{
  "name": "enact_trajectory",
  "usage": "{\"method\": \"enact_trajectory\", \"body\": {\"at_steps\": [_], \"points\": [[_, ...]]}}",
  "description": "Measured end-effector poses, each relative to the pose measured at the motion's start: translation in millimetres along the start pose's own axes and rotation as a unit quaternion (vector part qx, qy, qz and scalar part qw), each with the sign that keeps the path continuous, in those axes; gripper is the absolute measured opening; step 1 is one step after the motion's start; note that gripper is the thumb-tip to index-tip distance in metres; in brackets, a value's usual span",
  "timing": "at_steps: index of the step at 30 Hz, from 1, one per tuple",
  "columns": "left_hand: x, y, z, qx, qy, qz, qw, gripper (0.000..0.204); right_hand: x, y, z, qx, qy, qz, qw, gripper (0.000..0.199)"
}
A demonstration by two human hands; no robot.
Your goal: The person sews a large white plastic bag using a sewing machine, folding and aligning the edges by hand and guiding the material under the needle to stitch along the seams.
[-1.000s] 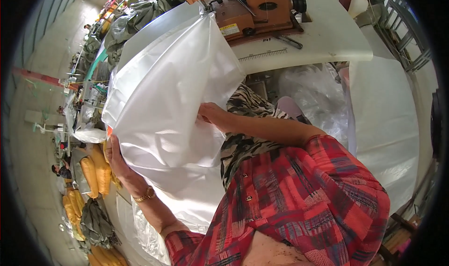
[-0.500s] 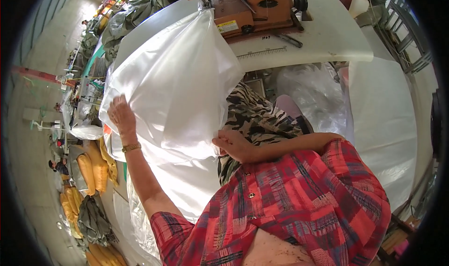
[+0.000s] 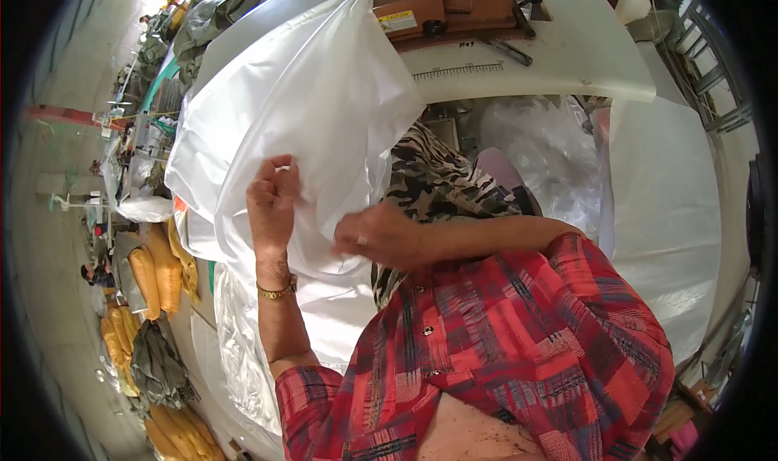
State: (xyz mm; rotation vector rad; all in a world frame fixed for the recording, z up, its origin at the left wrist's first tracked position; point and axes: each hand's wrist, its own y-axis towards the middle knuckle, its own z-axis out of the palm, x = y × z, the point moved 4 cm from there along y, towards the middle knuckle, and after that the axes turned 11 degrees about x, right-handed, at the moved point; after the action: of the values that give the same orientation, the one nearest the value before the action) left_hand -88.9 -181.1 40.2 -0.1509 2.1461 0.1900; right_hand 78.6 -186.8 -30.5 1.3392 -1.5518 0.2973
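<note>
while the white sheet (image 3: 332, 113) runs from the sewing machine (image 3: 454, 6) at the top down toward the person's body, both hands are over its lower part. left hand (image 3: 274, 200): fingers curled, partly closed; cannot tell if any material is pinched. right hand (image 3: 377, 234): blurred, fingers bent; hold likewise unclear. judged risk: uneven pull from the two hands could skew the narrowed corner at the machine. second: loose folds beside the camouflage trousers (image 3: 433, 173) might bunch, if left slack.
</note>
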Motion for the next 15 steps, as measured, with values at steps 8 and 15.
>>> {"method": "enact_trajectory", "body": {"at_steps": [8,15], "points": [[-3.3,7.1,-11.5,-0.026,-0.111,0.011,0.993,0.006,-15.9,13.0,-98.0,-0.265,-0.076,-0.010,0.961,0.029],[-7.1,7.1,7.9,0.002,-0.195,0.064,0.979,0.012,-14.1,36.6,-117.2,0.054,-0.308,0.149,0.938,0.041]]}}
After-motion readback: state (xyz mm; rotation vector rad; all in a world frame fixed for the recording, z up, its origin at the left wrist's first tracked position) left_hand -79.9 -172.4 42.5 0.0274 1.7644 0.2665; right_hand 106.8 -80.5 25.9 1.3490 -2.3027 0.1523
